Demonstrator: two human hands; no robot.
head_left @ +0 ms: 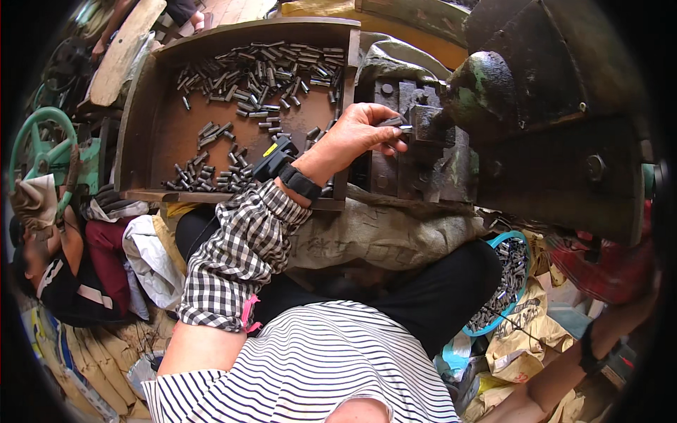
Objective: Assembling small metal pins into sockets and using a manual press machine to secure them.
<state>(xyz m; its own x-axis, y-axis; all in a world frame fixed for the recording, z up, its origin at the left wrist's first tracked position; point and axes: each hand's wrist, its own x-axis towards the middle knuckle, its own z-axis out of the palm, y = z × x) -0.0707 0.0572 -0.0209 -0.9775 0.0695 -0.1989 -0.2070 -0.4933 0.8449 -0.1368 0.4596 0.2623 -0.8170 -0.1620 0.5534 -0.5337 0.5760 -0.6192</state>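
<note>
My left hand (367,134) is closed in a pinch on a short metal tube (404,129), at the edge of a dark metal die block (431,125) on a press. The tube's bright end points right, toward the block. A black strap with a small device is on that wrist, and a checked sleeve covers the forearm. My right hand (632,311) is at the far right beside the press, dim against the picture's rim. Its fingers are hidden, so I cannot see what it touches.
A wooden tray (125,155) of loose metal tubes stands left of the press (557,162). A blue-rimmed basket (527,248) of small metal pieces sits by my right knee. Another person (60,275) is at far left, near a green handwheel (44,146). Crumpled sacks lie lower right.
</note>
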